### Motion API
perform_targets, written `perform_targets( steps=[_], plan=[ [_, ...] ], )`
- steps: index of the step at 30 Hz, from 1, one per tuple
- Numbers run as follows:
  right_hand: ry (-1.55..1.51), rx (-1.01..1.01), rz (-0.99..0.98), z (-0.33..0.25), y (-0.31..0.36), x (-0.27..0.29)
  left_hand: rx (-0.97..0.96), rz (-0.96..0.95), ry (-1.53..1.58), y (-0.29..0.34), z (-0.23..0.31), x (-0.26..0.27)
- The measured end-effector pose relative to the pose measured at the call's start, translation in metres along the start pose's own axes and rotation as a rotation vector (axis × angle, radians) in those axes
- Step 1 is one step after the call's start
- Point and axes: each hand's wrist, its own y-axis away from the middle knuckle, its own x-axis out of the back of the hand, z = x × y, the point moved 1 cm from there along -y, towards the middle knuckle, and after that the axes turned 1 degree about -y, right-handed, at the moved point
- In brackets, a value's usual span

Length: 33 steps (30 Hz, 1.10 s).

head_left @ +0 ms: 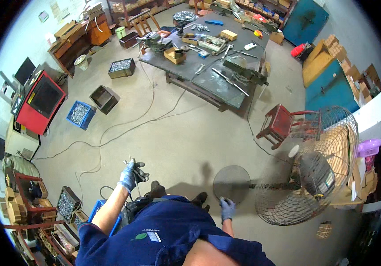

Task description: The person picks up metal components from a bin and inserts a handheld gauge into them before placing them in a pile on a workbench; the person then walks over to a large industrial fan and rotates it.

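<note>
My left hand (133,174), in a blue glove with dark fingers, is held out in front of my left side. Its fingers are curled around something slim, and a thin metallic tip sticks out above; its kind I cannot make out. Lower down on the right, my right hand (227,208), in a blue-grey glove, hangs beside the round fan base (231,182). Its fingers are loosely apart, with nothing seen in them. A blue crate (97,212), partly hidden by my left arm, stands at my left side.
A big floor fan (316,175) stands to the right, near a red wooden stool (279,125). Ahead is a dark workbench (217,84) with vises and tools. Cables (100,145) trail across the floor. Bins of metal parts (79,114) and a red machine (41,103) are at left.
</note>
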Motion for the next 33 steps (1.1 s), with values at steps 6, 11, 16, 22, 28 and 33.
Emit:
perform_targets(
  steps=[6, 11, 16, 22, 28, 33],
  plan=[
    [0.042, 0.394, -0.781, -0.238, 0.054, -0.218, -0.126, -0.206, 0.137, -0.024, 0.093, 0.024],
    [0.216, 0.986, -0.859, -0.331, 0.088, -0.348, -0.219, -0.314, 0.32, -0.036, 0.168, 0.05],
    [0.335, 1.081, -1.117, -0.384, 0.078, -0.44, -0.215, -0.287, 0.395, -0.07, 0.215, 0.06],
    [0.342, 1.244, -1.172, -0.43, 0.034, -0.549, -0.209, -0.18, 0.416, -0.133, 0.271, 0.086],
    [0.247, 1.098, -1.418, -0.485, -0.023, -0.65, -0.242, -0.072, 0.397, -0.185, 0.364, 0.092],
    [0.111, 0.931, -1.511, -0.528, -0.075, -0.72, -0.295, -0.055, 0.444, -0.249, 0.429, 0.124]
  ],
)
